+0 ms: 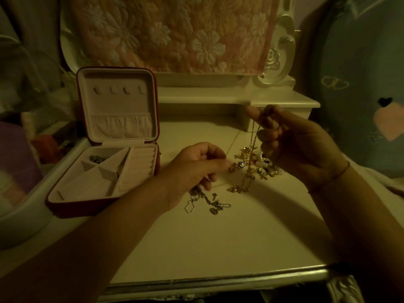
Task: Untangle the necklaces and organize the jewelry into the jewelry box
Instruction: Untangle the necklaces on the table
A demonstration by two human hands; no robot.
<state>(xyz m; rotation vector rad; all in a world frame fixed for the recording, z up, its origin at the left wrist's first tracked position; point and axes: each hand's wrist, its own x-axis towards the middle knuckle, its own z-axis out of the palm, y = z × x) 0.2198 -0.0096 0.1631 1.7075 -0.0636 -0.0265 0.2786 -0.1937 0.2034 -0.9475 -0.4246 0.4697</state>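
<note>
A red jewelry box (102, 206) stands open at the left of the dressing table, its cream tray divided into compartments; one back compartment holds a small dark piece (97, 159). My right hand (290, 141) is raised and pinches a gold chain necklace (251, 154) that hangs down into a pile of gold and pearl jewelry (258, 167). My left hand (196, 171) hovers low over the table with curled fingers that hold a tangle of silver chains (207, 202) lying on the tabletop.
The cream dressing table (218, 248) has a silver front edge and a raised shelf (284, 102) at the back right. A floral quilted cloth (175, 33) hangs behind. A grey-blue cushion (360, 84) sits at the right; blurred clutter lies at the left.
</note>
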